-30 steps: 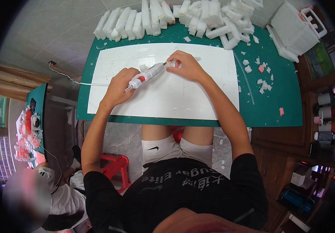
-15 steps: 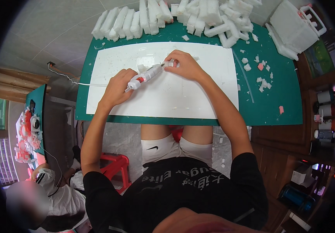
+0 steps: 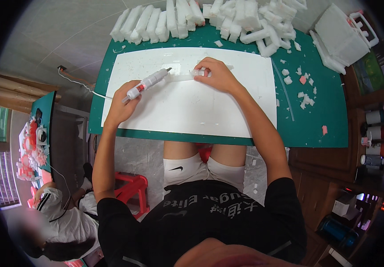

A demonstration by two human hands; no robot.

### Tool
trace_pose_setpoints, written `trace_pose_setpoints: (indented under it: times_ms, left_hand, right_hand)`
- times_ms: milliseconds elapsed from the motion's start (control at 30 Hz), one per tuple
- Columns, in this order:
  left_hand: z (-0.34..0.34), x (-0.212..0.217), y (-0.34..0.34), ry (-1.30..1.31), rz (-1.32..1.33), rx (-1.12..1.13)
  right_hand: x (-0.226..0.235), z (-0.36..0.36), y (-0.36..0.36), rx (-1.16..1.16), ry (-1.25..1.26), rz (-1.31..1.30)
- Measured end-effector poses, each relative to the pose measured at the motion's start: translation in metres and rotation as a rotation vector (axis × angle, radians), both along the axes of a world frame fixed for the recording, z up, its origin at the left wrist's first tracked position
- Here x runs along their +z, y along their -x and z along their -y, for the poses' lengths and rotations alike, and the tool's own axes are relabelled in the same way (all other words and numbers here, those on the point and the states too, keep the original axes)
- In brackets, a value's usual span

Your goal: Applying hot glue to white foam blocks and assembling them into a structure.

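My left hand is closed around a white glue gun, whose dark nozzle tip points up and to the right. A white cord runs from the gun side off to the left. Over the middle of a white board, my right hand pinches a small white foam piece between thumb and fingers; its far part is hidden by the hand. A pale strip lies beside that piece, between the nozzle and my right fingertips. The nozzle is apart from the foam.
White foam bars and foam frames are piled along the far edge of the green table. Foam scraps and a clear glue stick lie at right. A white foam box stands far right. Another person sits lower left.
My left hand has drawn the glue gun left and toward me, so its nozzle is away from the foam piece. My right hand keeps its pinch, nearly in place.
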State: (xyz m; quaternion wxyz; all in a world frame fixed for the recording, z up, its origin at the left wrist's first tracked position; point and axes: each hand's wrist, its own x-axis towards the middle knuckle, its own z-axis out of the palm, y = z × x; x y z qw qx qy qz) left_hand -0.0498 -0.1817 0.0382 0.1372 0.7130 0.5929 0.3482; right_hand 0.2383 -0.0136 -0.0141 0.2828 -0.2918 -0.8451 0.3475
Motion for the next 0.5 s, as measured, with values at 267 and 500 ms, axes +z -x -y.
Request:
trace_pose_setpoints:
  times_ms: [267,500]
  left_hand:
    - [0.013,0.005,0.012,0.201,0.112,0.053]
    - [0.008,-0.005,0.017,0.193,0.069,0.024]
  right_hand:
    - [0.006,0.004,0.0,-0.021,0.006,0.057]
    - [0.006,0.005,0.001,-0.023,0.0,0.06]
